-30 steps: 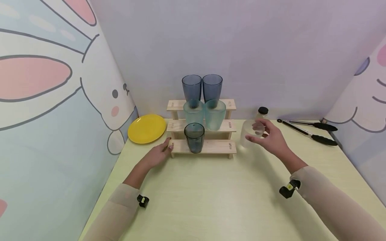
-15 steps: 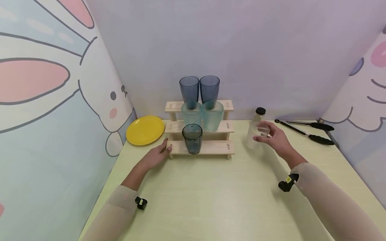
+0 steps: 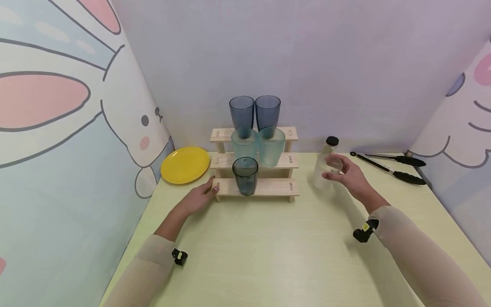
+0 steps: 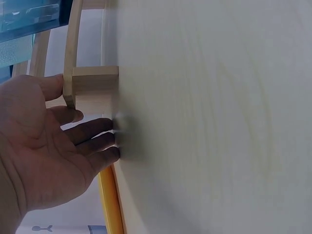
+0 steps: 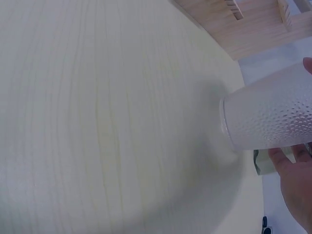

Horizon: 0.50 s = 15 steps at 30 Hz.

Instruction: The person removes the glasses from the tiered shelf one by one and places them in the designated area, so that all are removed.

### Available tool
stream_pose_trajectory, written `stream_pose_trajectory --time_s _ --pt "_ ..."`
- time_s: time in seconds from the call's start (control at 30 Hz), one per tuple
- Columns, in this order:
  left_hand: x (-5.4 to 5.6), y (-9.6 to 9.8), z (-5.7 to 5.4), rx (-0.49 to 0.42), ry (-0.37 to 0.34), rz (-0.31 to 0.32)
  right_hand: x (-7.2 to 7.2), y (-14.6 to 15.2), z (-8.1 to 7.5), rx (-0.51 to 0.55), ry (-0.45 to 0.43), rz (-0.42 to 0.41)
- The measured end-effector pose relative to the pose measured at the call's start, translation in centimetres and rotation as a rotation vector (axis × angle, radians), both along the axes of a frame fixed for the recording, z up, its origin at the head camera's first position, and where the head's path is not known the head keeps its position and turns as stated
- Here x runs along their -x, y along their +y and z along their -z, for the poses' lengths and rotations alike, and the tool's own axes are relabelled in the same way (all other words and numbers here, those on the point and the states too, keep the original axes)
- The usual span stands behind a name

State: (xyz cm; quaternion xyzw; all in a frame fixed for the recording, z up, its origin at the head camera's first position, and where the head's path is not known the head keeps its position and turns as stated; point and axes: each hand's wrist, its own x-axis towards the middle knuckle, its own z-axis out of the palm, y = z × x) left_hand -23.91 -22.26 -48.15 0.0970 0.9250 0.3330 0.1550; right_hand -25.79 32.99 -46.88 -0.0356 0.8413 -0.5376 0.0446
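Observation:
At the left end of a three-step wooden rack (image 3: 274, 187), my left hand (image 3: 197, 199) pinches the lowest board between thumb and index finger. The left wrist view shows its other fingers (image 4: 97, 141) extended down by the tabletop. A clear, dimpled cup (image 3: 321, 177) stands upright right of the rack, gripped near its rim by my right hand (image 3: 353, 179). In the right wrist view, the cup's base (image 5: 229, 122) is right at the table. On the rack are a smoky grey cup (image 3: 246, 181) at the bottom, two teal cups (image 3: 270, 151) midway and two blue cups (image 3: 268, 108) on top.
A yellow plate (image 3: 185, 165) lies left of the rack. Behind the clear cup stands a small jar with a black lid (image 3: 331, 141). Black-handled tongs (image 3: 383, 166) lie at the back right. Walls bound the table at the back and on both sides.
My right hand has shifted the clear cup slightly right, away from the rack, and it has hardly moved in the last half second. The left hand keeps its place on the board.

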Motion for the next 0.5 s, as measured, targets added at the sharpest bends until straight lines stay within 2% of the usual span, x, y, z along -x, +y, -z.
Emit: stream_pose_trajectory --time_s 0.13,0.3,0.5 --pt "0.1 0.0 0.0 0.005 -0.002 0.000 0.1 0.0 0.0 -0.004 -0.007 -0.009" --pt "0.2 -0.1 0.0 0.009 -0.004 0.003 -0.1 -0.1 -0.8 -0.023 -0.013 -0.015" --pt "0.1 0.0 -0.1 0.012 -0.017 -0.001 -0.3 -0.4 -2.4 -0.036 0.045 0.012"
